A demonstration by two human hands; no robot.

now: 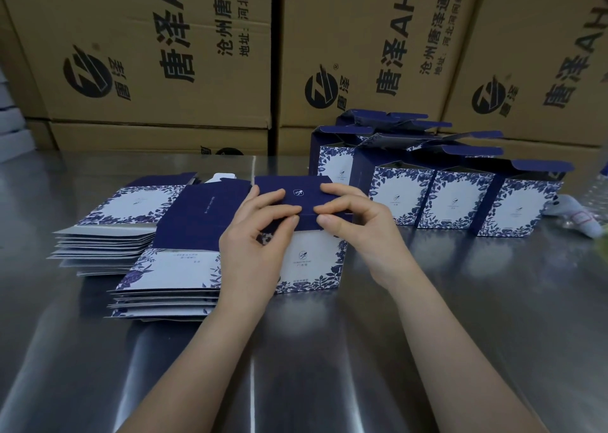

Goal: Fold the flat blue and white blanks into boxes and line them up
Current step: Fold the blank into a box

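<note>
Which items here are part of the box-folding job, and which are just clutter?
In the job: box being folded, pinched at its dark lid flap by left hand and right hand; flat blanks in two stacks; finished boxes, tops open, lined up at right.
Lying about: brown cartons behind; white object at far right.

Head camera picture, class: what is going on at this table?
A person is folding a blue and white box on a metal table. The left hand and right hand pinch its dark lid at the front edge. Stacks of flat blanks lie to its left. Finished boxes with open tops stand lined up at the right, before brown cartons.
</note>
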